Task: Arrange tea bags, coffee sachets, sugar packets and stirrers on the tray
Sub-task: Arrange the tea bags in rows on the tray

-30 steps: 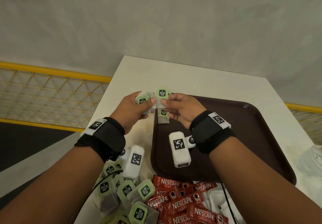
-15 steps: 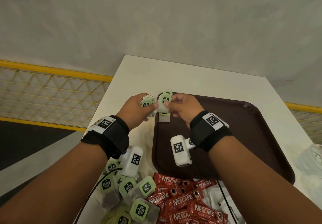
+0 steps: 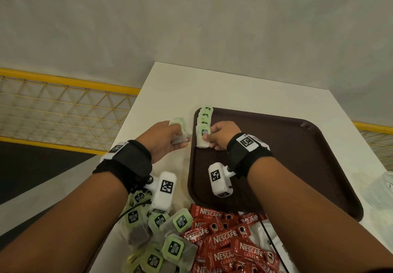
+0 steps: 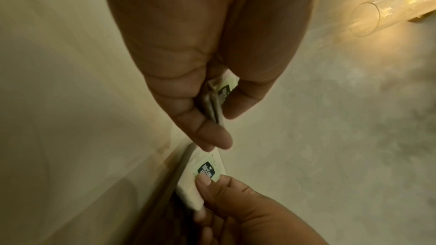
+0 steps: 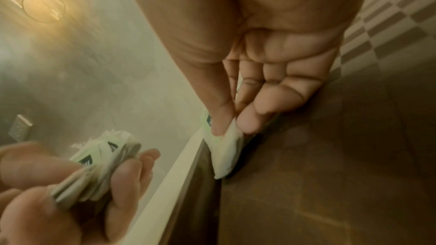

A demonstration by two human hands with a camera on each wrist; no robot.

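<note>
A second ago I had both hands raised together above the tray's left edge, passing a tea bag between them. Since then they have parted and dropped. My right hand (image 3: 221,135) has come down onto the tray (image 3: 297,166) and now pinches the tea bag (image 3: 203,137) flat against its left edge, at the near end of a row of tea bags (image 3: 205,116) that the hands hid before. My left hand (image 3: 164,138) has drawn away to the left over the desk (image 3: 234,89), its fingers (image 5: 128,171) keeping hold of the bundle of tea bags (image 5: 101,167).
</note>
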